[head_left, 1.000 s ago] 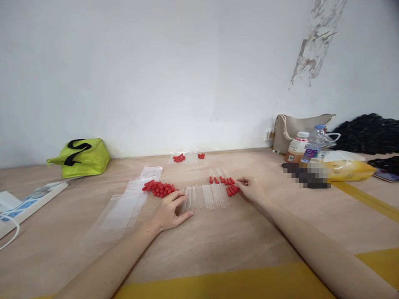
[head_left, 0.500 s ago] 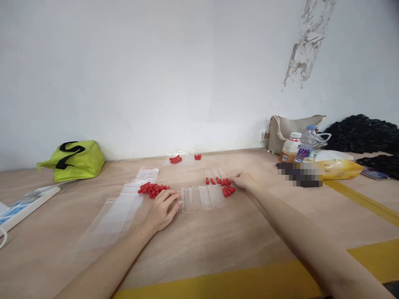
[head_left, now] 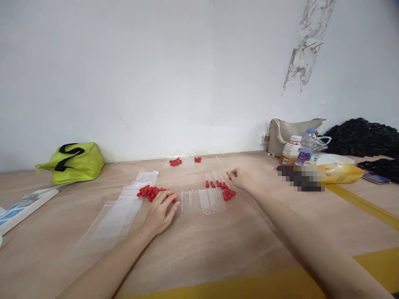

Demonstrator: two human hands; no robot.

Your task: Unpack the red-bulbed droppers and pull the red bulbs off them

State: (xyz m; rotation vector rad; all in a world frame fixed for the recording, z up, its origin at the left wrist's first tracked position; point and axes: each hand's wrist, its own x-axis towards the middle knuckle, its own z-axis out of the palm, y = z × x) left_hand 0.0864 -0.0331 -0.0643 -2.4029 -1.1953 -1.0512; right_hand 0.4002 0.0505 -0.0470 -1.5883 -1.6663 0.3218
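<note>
A row of clear glass dropper tubes (head_left: 201, 202) lies on the wooden table (head_left: 218, 249). My left hand (head_left: 162, 211) rests at the row's left end, fingers curled, with a red bulb at its fingertips, beside a pile of red rubber bulbs (head_left: 151, 192). My right hand (head_left: 240, 179) is lifted slightly at the row's right end and pinches a dropper with a red bulb. Several finished droppers with red bulbs (head_left: 225, 189) lie just left of that hand.
Clear zip bags (head_left: 120, 209) lie left of the pile. More bagged droppers (head_left: 182, 161) sit by the wall. A lime green bag (head_left: 73, 162) is at far left; a beige bag (head_left: 288, 135), two bottles (head_left: 296, 151) and a yellow packet (head_left: 338, 171) at right.
My right hand has lifted a little off the finished droppers with one pinched in it. My left hand has drawn in towards the red bulb pile. The view has shifted slightly.
</note>
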